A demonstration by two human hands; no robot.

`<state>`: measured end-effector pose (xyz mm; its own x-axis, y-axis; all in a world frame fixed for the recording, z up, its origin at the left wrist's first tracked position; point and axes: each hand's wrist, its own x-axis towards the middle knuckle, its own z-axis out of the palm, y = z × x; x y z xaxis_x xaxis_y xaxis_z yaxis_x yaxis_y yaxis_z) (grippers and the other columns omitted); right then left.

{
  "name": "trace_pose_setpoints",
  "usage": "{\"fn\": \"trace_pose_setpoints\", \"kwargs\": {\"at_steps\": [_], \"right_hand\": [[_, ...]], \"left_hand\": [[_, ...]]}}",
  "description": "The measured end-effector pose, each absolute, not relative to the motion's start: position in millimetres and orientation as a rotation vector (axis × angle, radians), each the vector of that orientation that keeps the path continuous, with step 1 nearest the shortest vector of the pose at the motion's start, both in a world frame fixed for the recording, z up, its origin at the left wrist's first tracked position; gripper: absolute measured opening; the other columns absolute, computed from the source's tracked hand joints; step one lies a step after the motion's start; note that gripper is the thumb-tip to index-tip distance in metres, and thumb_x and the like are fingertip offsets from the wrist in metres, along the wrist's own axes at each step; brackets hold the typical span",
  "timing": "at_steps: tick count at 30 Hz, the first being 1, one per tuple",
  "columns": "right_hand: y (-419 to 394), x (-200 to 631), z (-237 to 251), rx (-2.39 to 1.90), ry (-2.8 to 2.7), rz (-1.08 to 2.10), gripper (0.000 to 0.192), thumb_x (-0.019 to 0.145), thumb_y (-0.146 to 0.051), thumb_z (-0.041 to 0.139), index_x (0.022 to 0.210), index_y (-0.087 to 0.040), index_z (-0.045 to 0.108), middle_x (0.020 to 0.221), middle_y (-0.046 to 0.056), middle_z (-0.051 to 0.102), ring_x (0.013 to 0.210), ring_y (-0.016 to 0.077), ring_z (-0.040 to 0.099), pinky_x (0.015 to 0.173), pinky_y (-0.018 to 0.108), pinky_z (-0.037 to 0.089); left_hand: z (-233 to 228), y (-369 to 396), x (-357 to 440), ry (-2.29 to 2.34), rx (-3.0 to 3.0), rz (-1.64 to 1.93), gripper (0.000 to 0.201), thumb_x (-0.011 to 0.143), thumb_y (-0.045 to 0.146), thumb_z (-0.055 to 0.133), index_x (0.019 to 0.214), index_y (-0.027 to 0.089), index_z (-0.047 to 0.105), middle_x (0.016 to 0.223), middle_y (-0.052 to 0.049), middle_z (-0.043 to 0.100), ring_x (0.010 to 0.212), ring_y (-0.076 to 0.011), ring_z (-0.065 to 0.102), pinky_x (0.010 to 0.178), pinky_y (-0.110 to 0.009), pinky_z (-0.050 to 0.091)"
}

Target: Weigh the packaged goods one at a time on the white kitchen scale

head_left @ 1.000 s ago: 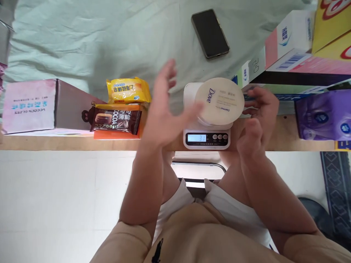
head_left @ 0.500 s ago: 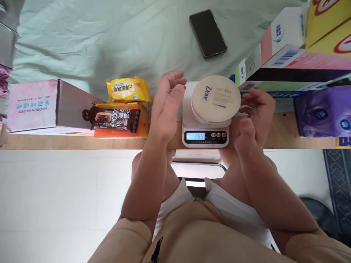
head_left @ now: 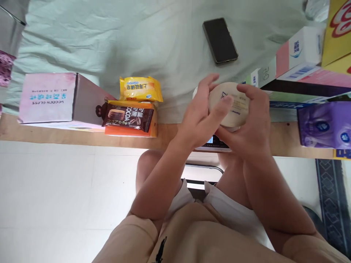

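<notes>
A round cream-coloured Dove jar (head_left: 237,109) is held between both my hands, over a white kitchen scale (head_left: 214,146). My left hand (head_left: 201,117) grips the jar's left side, its thumb lying across the lid. My right hand (head_left: 253,122) wraps round the right side, fingers at the far rim and thumb along the near edge. Most of the scale, including its reading, is hidden by my hands and the jar. Whether the jar still touches the scale I cannot tell.
Left of the scale are a yellow soap packet (head_left: 141,88), a brown cocoa biscuit packet (head_left: 128,116) and a pink-grey box (head_left: 49,98). A phone (head_left: 220,41) lies on the green cloth. Cartons (head_left: 297,54) and a purple tissue pack (head_left: 323,124) stand at right.
Both hands, apart and beside the jar before, have closed in on it and now grip it. The lit scale display has become mostly covered. The whole view has shifted slightly.
</notes>
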<state>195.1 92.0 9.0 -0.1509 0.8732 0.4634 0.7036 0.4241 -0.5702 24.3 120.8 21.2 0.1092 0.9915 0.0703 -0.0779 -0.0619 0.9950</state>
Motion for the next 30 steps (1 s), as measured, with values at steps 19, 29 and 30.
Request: {"fn": "trace_pose_setpoints", "kwargs": {"at_steps": [19, 29, 30], "right_hand": [[157, 102, 29, -1.367, -2.188, 0.554, 0.087, 0.072, -0.042, 0.092, 0.150, -0.033, 0.055, 0.141, 0.011, 0.061, 0.143, 0.0341, 0.060, 0.113, 0.055, 0.066], [152, 118, 26, -1.325, -2.166, 0.583, 0.092, 0.075, -0.047, 0.092, 0.158, -0.025, 0.058, 0.147, 0.015, 0.065, 0.144, 0.0379, 0.062, 0.123, 0.066, 0.057], [145, 128, 30, -1.299, -2.142, 0.548, 0.088, 0.077, -0.048, 0.090, 0.156, -0.025, 0.059, 0.149, 0.015, 0.066, 0.147, 0.0369, 0.061, 0.125, 0.065, 0.057]], "left_hand": [[50, 106, -47, 0.977, 1.069, 1.695, 0.028, 0.103, 0.056, 0.054, 0.112, 0.030, 0.062, 0.127, -0.009, 0.069, 0.132, -0.0303, 0.068, 0.120, -0.046, 0.055], [47, 108, -35, 0.937, 1.101, 1.611, 0.037, 0.102, 0.066, 0.063, 0.106, 0.031, 0.069, 0.118, -0.010, 0.068, 0.125, -0.0337, 0.064, 0.119, -0.052, 0.052], [46, 108, -32, 0.945, 1.106, 1.596, 0.038, 0.101, 0.069, 0.064, 0.105, 0.031, 0.070, 0.118, -0.009, 0.068, 0.123, -0.0333, 0.064, 0.117, -0.051, 0.053]]}}
